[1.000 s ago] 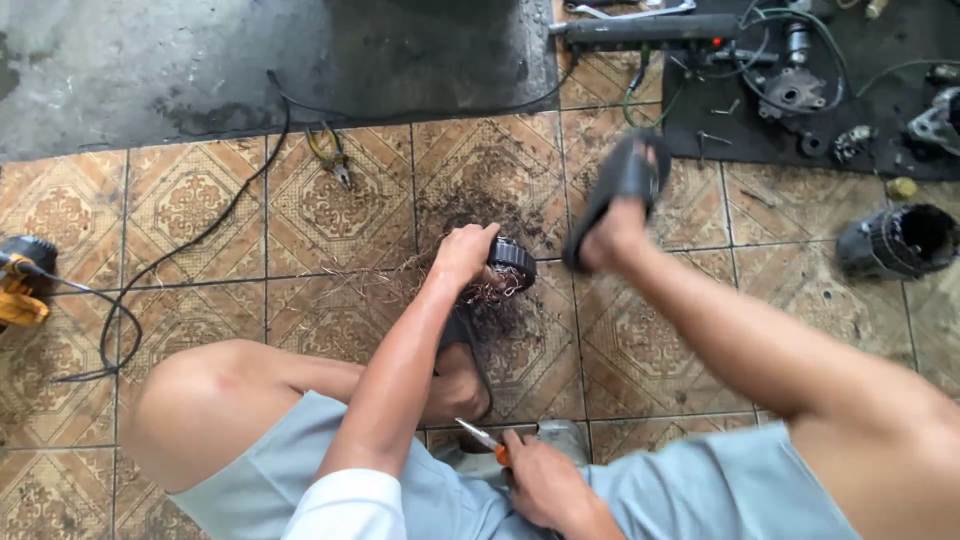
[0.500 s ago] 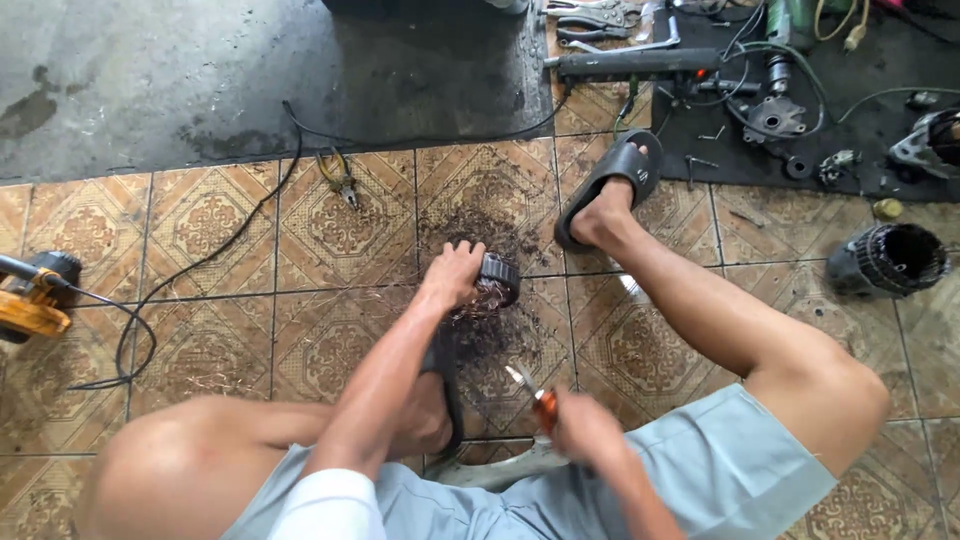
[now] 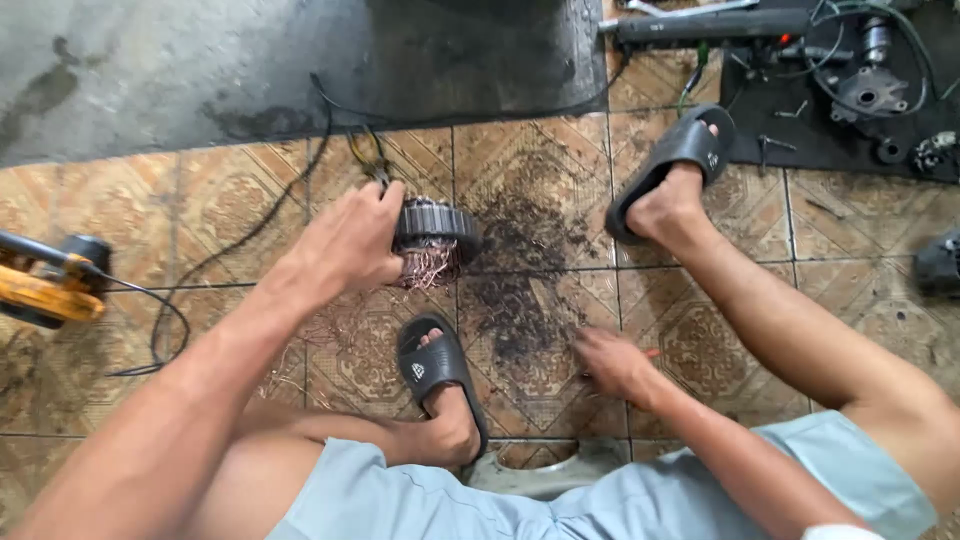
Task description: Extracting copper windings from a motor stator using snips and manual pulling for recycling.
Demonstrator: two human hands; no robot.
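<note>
The head camera looks down at a person who sits low on a tiled floor, with both legs bent and a black sandal on each foot.

The left hand is closed around the side of a motor stator, a round dark metal ring with a bunch of copper wire hanging out of its lower side. The stator is held just above the tiles, a little above the left sandal and left of a patch of dark dust that spreads over two tiles.

The right hand is low, near the floor, at the lower edge of the dark dust. Its fingers are curled around a small tool with an orange handle; only the end of the handle shows, so I cannot tell what tool it is.

The right sandal is lifted on its heel, beside a black mat that carries motor parts and cables. A black cable runs over the tiles to a yellow power tool at the left edge. Behind the tiles there is a grey concrete surface.
</note>
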